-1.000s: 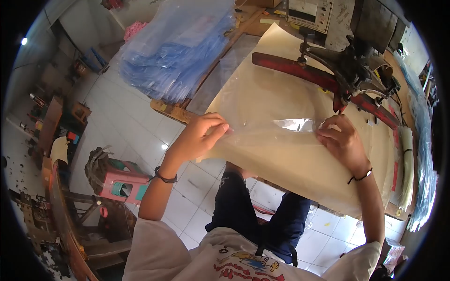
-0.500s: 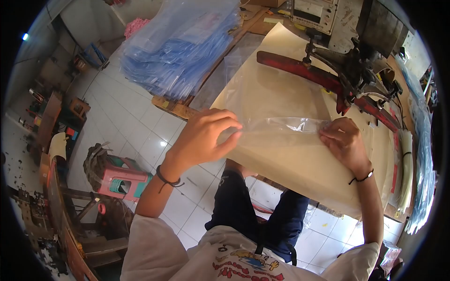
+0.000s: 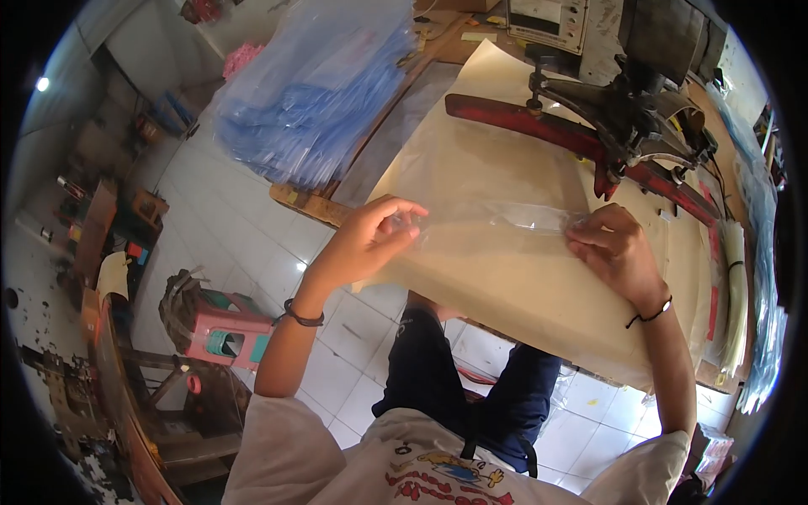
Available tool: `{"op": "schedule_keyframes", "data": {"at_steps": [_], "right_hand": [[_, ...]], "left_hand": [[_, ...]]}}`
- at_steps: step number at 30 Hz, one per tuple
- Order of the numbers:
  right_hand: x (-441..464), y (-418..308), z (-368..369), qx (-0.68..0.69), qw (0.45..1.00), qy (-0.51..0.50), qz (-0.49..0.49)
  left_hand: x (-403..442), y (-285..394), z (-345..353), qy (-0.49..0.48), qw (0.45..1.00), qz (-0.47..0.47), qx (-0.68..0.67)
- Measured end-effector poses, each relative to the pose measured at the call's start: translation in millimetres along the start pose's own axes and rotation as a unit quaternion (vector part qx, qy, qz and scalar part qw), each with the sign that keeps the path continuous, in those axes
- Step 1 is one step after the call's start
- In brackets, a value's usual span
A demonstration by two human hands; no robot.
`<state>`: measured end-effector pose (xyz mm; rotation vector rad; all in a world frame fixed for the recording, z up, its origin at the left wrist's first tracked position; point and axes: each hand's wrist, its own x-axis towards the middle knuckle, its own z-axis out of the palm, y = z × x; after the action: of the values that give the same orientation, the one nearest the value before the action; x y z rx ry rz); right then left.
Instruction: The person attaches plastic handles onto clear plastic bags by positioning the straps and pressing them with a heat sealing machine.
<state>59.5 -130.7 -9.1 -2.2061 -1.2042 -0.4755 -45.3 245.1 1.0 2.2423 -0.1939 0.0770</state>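
Note:
A clear plastic sheet (image 3: 532, 217) lies over the tan paper covering (image 3: 497, 269) of the worktable, and light glints along its near edge. My left hand (image 3: 374, 238) is at the sheet's left corner, its fingers curled toward the thumb with plastic between them. At the right corner my right hand (image 3: 612, 248) pinches the sheet, its fingers pressed together close to the paper. Beyond the sheet stands a machine with a long red bar (image 3: 526, 126) under a dark metal bracket (image 3: 619, 118); the bar sits above the paper, apart from both hands.
A tall pile of bluish plastic bags (image 3: 311, 101) stands at the table's far left. Along the right side lie a bundle of pale strips (image 3: 734, 295) and hanging clear plastic (image 3: 762, 311). A pink and green stool (image 3: 225, 332) is on the tiled floor at left.
My left hand has shifted slightly left, its thumb and fingers drawn closer together. The sheet's near edge lies flatter, with less glare. My right hand keeps its pinch, and the view has tilted slightly.

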Motion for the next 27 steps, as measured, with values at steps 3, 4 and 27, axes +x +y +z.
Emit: {"op": "schedule_keyframes", "data": {"at_steps": [3,4,27], "right_hand": [[-1.1,1.6,0.1,0.008,1.000,-0.003,0.008],[-1.0,2.8,0.3,0.007,1.000,-0.004,0.006],[-2.5,6.9,-1.8,0.032,0.999,-0.013,0.027]], "left_hand": [[2.1,-2.8,-2.8,-0.022,0.990,-0.100,-0.094],[5.2,-12.4,-2.7,-0.022,0.990,-0.077,-0.116],[-10.5,2.3,-1.5,0.022,0.988,0.051,0.142]]}}
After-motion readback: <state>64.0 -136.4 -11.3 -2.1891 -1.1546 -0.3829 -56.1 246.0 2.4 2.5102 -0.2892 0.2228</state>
